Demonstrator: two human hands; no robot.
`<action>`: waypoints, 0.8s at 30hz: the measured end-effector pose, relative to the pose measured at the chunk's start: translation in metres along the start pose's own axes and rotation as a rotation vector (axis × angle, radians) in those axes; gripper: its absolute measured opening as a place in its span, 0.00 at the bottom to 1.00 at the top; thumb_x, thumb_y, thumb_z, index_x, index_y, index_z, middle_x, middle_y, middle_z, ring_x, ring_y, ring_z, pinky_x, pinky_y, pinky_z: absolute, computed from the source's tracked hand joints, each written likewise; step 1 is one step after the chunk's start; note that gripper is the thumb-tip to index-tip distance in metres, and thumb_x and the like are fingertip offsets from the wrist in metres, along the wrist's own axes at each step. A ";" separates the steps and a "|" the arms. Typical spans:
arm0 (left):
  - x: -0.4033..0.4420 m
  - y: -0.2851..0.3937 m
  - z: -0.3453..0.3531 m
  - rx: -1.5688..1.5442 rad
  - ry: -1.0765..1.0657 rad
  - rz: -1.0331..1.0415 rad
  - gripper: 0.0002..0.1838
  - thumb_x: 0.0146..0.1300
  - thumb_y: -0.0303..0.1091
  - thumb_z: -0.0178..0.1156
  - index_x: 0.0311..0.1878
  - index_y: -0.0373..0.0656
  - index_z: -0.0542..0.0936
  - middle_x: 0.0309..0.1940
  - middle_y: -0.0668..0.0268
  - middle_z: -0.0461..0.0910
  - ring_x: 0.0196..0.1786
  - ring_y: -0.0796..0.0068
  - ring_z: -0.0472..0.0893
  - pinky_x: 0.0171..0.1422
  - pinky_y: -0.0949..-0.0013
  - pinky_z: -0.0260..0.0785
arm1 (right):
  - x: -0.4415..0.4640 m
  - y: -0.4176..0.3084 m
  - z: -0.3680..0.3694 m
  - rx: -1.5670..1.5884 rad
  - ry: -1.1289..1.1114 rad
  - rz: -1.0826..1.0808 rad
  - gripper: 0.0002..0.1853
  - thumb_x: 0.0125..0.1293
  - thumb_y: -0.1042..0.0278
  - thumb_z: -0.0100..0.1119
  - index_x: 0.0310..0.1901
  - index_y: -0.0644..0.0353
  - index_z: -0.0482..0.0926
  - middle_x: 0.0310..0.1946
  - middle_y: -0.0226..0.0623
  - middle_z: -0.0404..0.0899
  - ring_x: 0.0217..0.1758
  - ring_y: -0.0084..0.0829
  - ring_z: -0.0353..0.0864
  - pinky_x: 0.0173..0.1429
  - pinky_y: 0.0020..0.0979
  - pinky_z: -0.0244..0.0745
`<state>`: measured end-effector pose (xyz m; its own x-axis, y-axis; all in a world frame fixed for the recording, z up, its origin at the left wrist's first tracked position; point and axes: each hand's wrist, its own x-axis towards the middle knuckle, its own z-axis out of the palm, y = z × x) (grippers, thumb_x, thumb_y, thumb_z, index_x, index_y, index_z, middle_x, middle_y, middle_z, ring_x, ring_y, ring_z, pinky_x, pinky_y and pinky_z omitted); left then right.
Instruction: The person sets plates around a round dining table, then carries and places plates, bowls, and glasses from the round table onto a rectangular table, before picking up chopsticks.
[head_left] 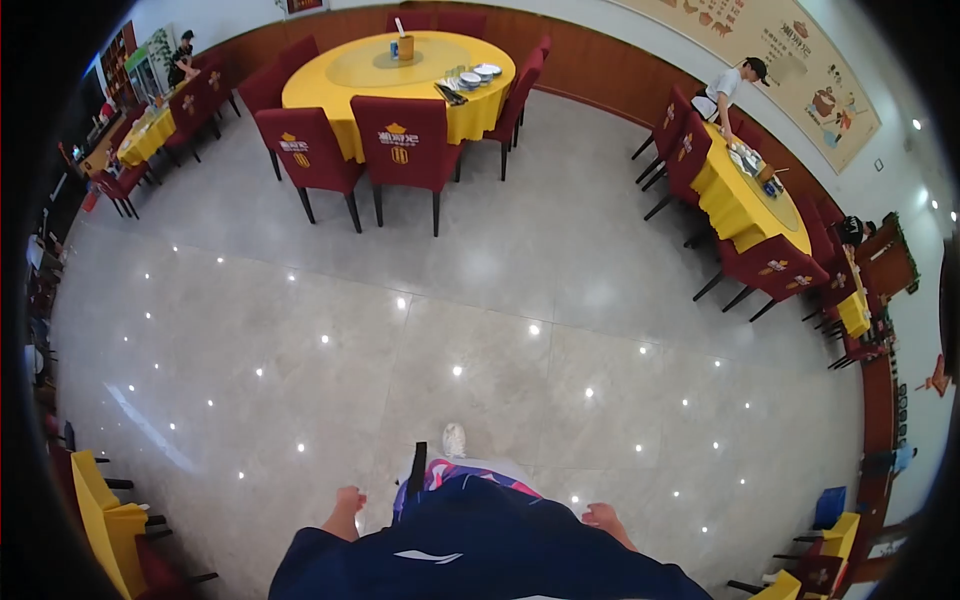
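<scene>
We stand on a wide pale floor (560, 400), well apart from a round tabletop (335, 92) with a yellow cloth and red chairs (405, 140) around it. Ahead to the right, another person (724, 92) leans over a second tabletop (722, 195), one arm stretched toward its dishes (746, 158). Our dark shirt (500, 545) hangs over patterned shorts (510, 480), nearest to our hands: left hand (350, 499) and right hand (603, 516) are out on either side. Small bowls (471, 80) sit on the round tabletop, beyond our reach. We judge that no handling is under way: the bowls remain to be touched by us. Our fingers look loosely curled, gripping nothing visible; how far they close, we cannot tell.
</scene>
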<state>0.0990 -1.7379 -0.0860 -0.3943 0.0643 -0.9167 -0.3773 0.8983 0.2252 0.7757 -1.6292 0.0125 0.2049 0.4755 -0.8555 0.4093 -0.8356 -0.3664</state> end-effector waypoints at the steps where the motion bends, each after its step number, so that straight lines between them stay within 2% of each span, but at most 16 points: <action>1: 0.017 0.016 0.012 -0.022 -0.053 0.068 0.10 0.63 0.37 0.50 0.40 0.41 0.75 0.29 0.54 0.82 0.27 0.64 0.81 0.25 0.60 0.69 | 0.005 -0.015 -0.009 -0.008 0.003 0.020 0.14 0.65 0.61 0.51 0.45 0.62 0.75 0.30 0.43 0.81 0.27 0.35 0.82 0.29 0.34 0.76; 3: 0.027 0.057 0.032 -0.057 -0.132 0.133 0.11 0.63 0.38 0.51 0.41 0.42 0.76 0.29 0.55 0.82 0.26 0.66 0.81 0.25 0.62 0.68 | 0.027 -0.057 -0.014 0.431 0.166 0.132 0.16 0.64 0.64 0.51 0.48 0.64 0.77 0.37 0.44 0.82 0.38 0.36 0.83 0.41 0.35 0.77; 4: 0.025 0.096 0.061 -0.078 -0.165 0.136 0.11 0.63 0.38 0.51 0.41 0.43 0.76 0.29 0.56 0.82 0.27 0.67 0.81 0.25 0.63 0.67 | 0.030 -0.085 -0.010 0.430 0.158 0.143 0.16 0.64 0.64 0.51 0.48 0.64 0.77 0.37 0.44 0.82 0.38 0.36 0.83 0.41 0.35 0.77; 6: -0.015 0.182 0.114 -0.017 -0.231 0.307 0.13 0.63 0.40 0.53 0.44 0.44 0.77 0.30 0.61 0.83 0.31 0.71 0.81 0.31 0.66 0.69 | 0.046 -0.141 0.005 0.462 0.117 0.082 0.13 0.64 0.66 0.51 0.45 0.63 0.77 0.35 0.42 0.81 0.36 0.37 0.82 0.37 0.37 0.77; 7: -0.025 0.225 0.141 0.053 -0.262 0.338 0.15 0.63 0.41 0.53 0.48 0.44 0.77 0.32 0.61 0.83 0.32 0.73 0.81 0.34 0.68 0.69 | 0.057 -0.163 0.015 0.407 0.075 0.056 0.13 0.60 0.65 0.55 0.43 0.62 0.78 0.32 0.40 0.81 0.33 0.34 0.82 0.35 0.36 0.78; 8: -0.036 0.265 0.166 0.088 -0.328 0.387 0.16 0.64 0.41 0.52 0.50 0.45 0.77 0.33 0.62 0.84 0.34 0.75 0.81 0.36 0.70 0.69 | 0.073 -0.179 0.027 0.408 0.063 0.062 0.13 0.60 0.65 0.55 0.43 0.62 0.78 0.32 0.40 0.81 0.33 0.34 0.82 0.35 0.36 0.78; 10: -0.052 0.334 0.208 0.105 -0.433 0.516 0.16 0.65 0.42 0.50 0.51 0.45 0.77 0.35 0.62 0.84 0.35 0.75 0.81 0.37 0.71 0.69 | 0.109 -0.209 0.048 0.226 0.014 0.084 0.12 0.60 0.65 0.55 0.40 0.63 0.79 0.33 0.38 0.80 0.35 0.33 0.81 0.35 0.37 0.78; 12: -0.066 0.392 0.238 0.113 -0.465 0.553 0.17 0.65 0.42 0.50 0.52 0.45 0.77 0.36 0.62 0.84 0.36 0.75 0.81 0.38 0.70 0.69 | 0.161 -0.231 0.055 0.080 -0.059 0.023 0.12 0.58 0.65 0.55 0.41 0.60 0.80 0.33 0.37 0.80 0.35 0.34 0.81 0.35 0.38 0.78; 15: -0.049 0.465 0.258 0.155 -0.494 0.576 0.17 0.65 0.42 0.50 0.51 0.45 0.76 0.36 0.62 0.84 0.36 0.74 0.81 0.39 0.68 0.69 | 0.267 -0.236 0.052 -0.381 -0.158 -0.318 0.12 0.55 0.65 0.55 0.41 0.55 0.80 0.32 0.36 0.80 0.35 0.36 0.81 0.34 0.41 0.78; 17: -0.025 0.498 0.258 0.208 -0.476 0.537 0.16 0.65 0.43 0.50 0.51 0.45 0.76 0.37 0.61 0.84 0.36 0.73 0.82 0.39 0.67 0.70 | 0.364 -0.216 0.045 -0.803 -0.115 -0.642 0.13 0.53 0.65 0.55 0.41 0.52 0.81 0.32 0.35 0.80 0.35 0.38 0.80 0.34 0.42 0.77; 18: -0.012 0.506 0.252 0.275 -0.404 0.420 0.16 0.65 0.43 0.50 0.49 0.45 0.76 0.37 0.61 0.84 0.36 0.72 0.82 0.39 0.65 0.70 | 0.386 -0.216 0.044 -1.036 -0.016 -0.881 0.14 0.52 0.65 0.55 0.41 0.51 0.81 0.32 0.35 0.80 0.35 0.38 0.80 0.34 0.43 0.77; 20: -0.010 0.534 0.231 0.303 -0.324 0.195 0.14 0.63 0.42 0.52 0.45 0.43 0.75 0.36 0.60 0.84 0.36 0.69 0.82 0.39 0.62 0.71 | 0.364 -0.352 -0.003 -0.333 -0.119 -0.270 0.12 0.58 0.63 0.54 0.43 0.52 0.79 0.30 0.35 0.78 0.31 0.35 0.79 0.32 0.40 0.75; 21: 0.028 0.537 0.218 0.363 -0.417 0.221 0.13 0.63 0.41 0.52 0.44 0.42 0.75 0.36 0.60 0.84 0.36 0.68 0.82 0.39 0.61 0.71 | 0.347 -0.417 -0.015 0.021 -0.082 -0.082 0.12 0.60 0.62 0.53 0.44 0.53 0.79 0.29 0.35 0.77 0.30 0.34 0.79 0.31 0.38 0.74; 22: 0.021 0.568 0.224 0.368 -0.412 0.234 0.13 0.63 0.41 0.52 0.44 0.42 0.75 0.36 0.60 0.84 0.36 0.68 0.82 0.39 0.61 0.71 | 0.343 -0.471 -0.029 0.182 -0.050 -0.054 0.12 0.63 0.62 0.52 0.45 0.53 0.78 0.28 0.35 0.76 0.28 0.32 0.79 0.30 0.37 0.73; 23: 0.004 0.599 0.227 0.402 -0.316 0.200 0.13 0.63 0.40 0.53 0.44 0.43 0.75 0.36 0.60 0.84 0.35 0.69 0.82 0.39 0.61 0.71 | 0.349 -0.532 -0.037 0.403 0.017 0.063 0.12 0.63 0.62 0.53 0.46 0.54 0.78 0.27 0.35 0.77 0.27 0.32 0.79 0.29 0.37 0.73; 24: -0.006 0.626 0.228 0.433 -0.217 0.159 0.13 0.62 0.40 0.53 0.44 0.43 0.76 0.36 0.60 0.84 0.35 0.69 0.83 0.38 0.61 0.71 | 0.366 -0.581 -0.042 0.349 0.029 -0.036 0.12 0.62 0.61 0.54 0.42 0.58 0.78 0.26 0.36 0.77 0.27 0.33 0.79 0.29 0.36 0.74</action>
<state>0.0561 -1.0764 -0.0147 -0.2182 0.2619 -0.9401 0.0736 0.9650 0.2518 0.6507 -0.9582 -0.0724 0.2228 0.5099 -0.8309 0.0888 -0.8594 -0.5036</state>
